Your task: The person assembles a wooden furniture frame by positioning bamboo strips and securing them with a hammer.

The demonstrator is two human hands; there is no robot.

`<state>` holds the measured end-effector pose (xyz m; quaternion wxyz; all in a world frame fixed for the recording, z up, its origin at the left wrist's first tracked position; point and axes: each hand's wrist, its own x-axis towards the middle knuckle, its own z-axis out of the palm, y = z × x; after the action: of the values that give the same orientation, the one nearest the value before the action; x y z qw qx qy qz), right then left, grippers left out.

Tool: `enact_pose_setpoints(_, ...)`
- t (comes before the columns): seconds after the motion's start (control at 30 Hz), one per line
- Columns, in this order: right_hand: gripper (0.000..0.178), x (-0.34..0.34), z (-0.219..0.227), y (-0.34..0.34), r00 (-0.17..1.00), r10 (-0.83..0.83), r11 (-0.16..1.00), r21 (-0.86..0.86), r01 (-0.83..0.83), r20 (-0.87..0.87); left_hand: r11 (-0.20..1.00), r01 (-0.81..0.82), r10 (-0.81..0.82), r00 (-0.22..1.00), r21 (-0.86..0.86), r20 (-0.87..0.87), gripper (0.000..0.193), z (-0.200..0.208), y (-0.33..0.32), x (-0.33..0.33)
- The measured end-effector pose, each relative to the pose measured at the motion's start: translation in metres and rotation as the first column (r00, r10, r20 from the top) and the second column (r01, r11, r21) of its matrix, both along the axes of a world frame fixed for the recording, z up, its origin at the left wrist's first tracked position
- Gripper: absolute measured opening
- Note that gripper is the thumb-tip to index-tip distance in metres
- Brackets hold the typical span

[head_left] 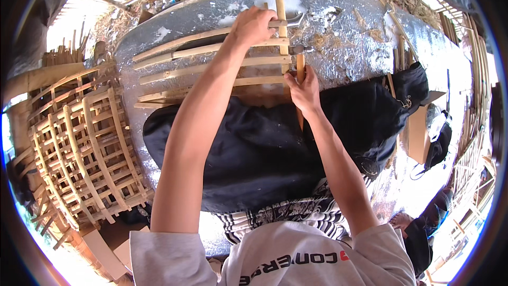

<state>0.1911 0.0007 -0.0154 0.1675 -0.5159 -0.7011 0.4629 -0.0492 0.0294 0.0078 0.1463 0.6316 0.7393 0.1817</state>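
My left hand [255, 25] is closed around the end of a wooden slat [203, 37], where it meets an upright wooden strip [279, 0]. Several more pale slats [217, 68] lie side by side below it, their right ends against the strip. In my right hand [306, 89] is a hammer [300, 66], gripped by its wooden handle. The hammer's metal head sits just right of the strip, beside the slat ends. Black cloth [248, 153] covers my lap under the near slats. My left fingertips are partly hidden.
Slatted wooden crates [87, 153] are stacked at the left. A shiny silver sheet [349, 37] covers the ground ahead. A cardboard piece [418, 135] and a clear plastic bag [436, 122] are at the right. Bamboo poles [471, 74] line the right side.
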Motion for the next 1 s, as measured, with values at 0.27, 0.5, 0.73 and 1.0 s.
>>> enact_pose_setpoints(0.27, 0.033, 0.003, -0.012, 0.000, 0.995, -0.034, 0.999, -0.027, 0.032, -0.089, 0.932, -0.202, 0.115, 0.952, 0.301, 0.283, 0.019, -0.018, -0.019, 0.017)
enact_pose_setpoints(0.5, 0.034, -0.001, -0.009, -0.002, 0.993, -0.039, 0.999, -0.020, 0.038, -0.108, 0.864, -0.229, 0.171, 0.971, 0.449, 0.166, 0.017, -0.030, -0.015, 0.016)
enact_pose_setpoints(0.73, 0.033, 0.000, -0.008, 0.000, 0.998, -0.025, 1.000, -0.020, 0.024, -0.065, 0.871, -0.377, 0.288, 0.911, 0.316, 0.295, 0.010, -0.038, -0.014, 0.024)
enact_pose_setpoints(1.0, 0.032, 0.002, -0.015, 0.003, 0.998, -0.014, 0.997, -0.072, 0.010, -0.054, 0.883, -0.359, 0.302, 0.928, 0.303, 0.221, 0.008, -0.031, -0.017, 0.021)
